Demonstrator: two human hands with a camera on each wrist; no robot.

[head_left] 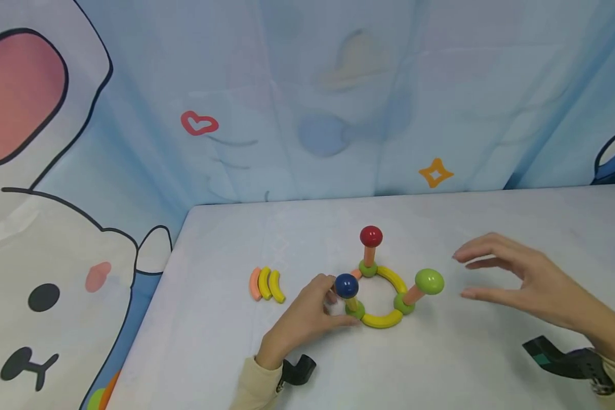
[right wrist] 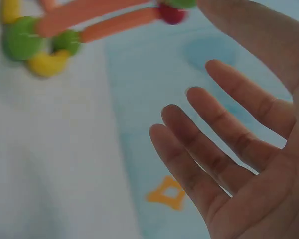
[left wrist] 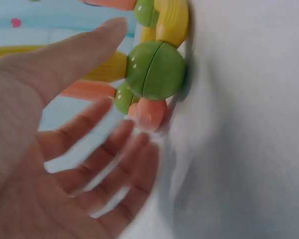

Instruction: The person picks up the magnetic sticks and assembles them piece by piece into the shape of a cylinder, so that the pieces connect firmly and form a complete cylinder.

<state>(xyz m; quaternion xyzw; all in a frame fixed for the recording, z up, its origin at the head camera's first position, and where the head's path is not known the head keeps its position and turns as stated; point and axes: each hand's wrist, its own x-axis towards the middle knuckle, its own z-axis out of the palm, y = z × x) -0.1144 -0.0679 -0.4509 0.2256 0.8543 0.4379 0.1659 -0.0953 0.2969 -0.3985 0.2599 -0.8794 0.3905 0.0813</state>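
A toy ring of curved rods stands on the table, with yellow curved rods (head_left: pixel 382 321) and green ball connectors (head_left: pixel 404 303) in the head view. Three upright sticks rise from it, topped by a blue ball (head_left: pixel 346 286), a red ball (head_left: pixel 371 236) and a light green ball (head_left: pixel 430 281). My left hand (head_left: pixel 307 310) is beside the blue-topped corner, fingers and thumb spread around it; the left wrist view shows a gap between them and the green connector (left wrist: pixel 155 69). Right of the toy, my right hand (head_left: pixel 523 279) hovers with its fingers extended, holding nothing.
Left of the toy lie a loose orange curved rod (head_left: pixel 255 284) and two yellow curved rods (head_left: pixel 270 285) side by side. A white cloth covers the table (head_left: pixel 210 245). A printed blue curtain (head_left: pixel 287 68) hangs behind the far edge.
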